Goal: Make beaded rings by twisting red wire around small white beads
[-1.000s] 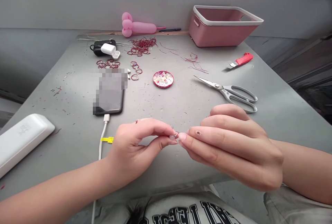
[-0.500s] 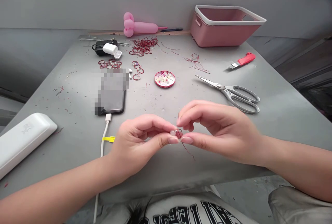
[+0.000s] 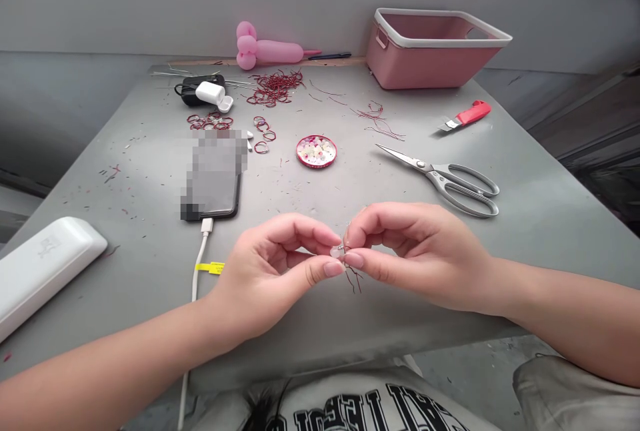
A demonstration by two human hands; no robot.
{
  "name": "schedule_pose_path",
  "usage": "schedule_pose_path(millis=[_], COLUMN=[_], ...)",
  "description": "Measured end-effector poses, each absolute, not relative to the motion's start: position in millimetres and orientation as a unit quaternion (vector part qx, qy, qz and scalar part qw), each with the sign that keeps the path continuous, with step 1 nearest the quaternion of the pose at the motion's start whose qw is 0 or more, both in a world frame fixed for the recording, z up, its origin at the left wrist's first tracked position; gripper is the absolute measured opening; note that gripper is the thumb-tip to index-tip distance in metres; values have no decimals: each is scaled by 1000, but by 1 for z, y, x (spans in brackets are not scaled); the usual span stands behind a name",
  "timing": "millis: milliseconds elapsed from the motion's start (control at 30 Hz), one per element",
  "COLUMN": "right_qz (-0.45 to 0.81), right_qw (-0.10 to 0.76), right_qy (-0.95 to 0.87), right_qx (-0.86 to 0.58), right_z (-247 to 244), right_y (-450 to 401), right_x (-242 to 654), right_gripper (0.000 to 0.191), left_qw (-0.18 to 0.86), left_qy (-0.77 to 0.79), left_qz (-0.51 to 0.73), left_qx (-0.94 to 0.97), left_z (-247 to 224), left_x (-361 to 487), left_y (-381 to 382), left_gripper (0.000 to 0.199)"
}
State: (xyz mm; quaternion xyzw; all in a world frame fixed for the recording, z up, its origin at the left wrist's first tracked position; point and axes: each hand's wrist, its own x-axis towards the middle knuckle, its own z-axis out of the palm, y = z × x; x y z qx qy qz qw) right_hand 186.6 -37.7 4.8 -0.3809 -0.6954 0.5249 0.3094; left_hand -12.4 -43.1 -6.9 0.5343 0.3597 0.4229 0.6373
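In the head view, the pale bead (image 3: 337,252) is pinched by the left hand (image 3: 273,274) above the table's (image 3: 300,344) near side, seemingly steadied while its dark red cord (image 3: 357,280) is gripped in the right hand's (image 3: 425,258) fingertips. Room is left toward the far bead dish (image 3: 317,166), bounded by the phone (image 3: 215,184) on the left and scissors (image 3: 440,182) on the right.

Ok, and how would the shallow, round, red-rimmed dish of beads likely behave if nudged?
The red-rimmed dish would probably slide rather than tip, being low and broad on the smooth-looking grey table. It looks light, smaller than the silver metal scissors. Being shallow, it might let its rounded pale and pink beads roll out if jolted.
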Motion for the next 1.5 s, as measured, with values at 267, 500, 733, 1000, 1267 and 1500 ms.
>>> schedule_pose_path(millis=[267, 500, 733, 1000, 1267, 1500], right_qz=[453, 282, 359, 774, 550, 42], right_qw=[331, 344, 390, 295, 304, 400], right_qy=[-726, -823, -749, -465, -701, -894], right_qx=[-397, -354, -398, -312, -337, -198], right_z=[6, 2, -2, -6, -5, -7], right_y=[-41, -44, -36, -13, -20, -19], right_x=[183, 184, 174, 180, 183, 190], right_gripper=[10, 15, 14, 14, 6, 15], left_qw=[626, 624, 594, 622, 757, 810], left_qy=[368, 351, 375, 414, 361, 354], left_qz=[402, 373, 430, 430, 338, 277], left_qx=[558, 591, 567, 506, 427, 376], left_z=[-4, -6, -10, -6, -11, -4], left_x=[-13, -12, -7, -13, -16, -12], left_y=[-45, -45, -43, -38, -36, -41], left_gripper=[9, 12, 8, 11, 15, 16])
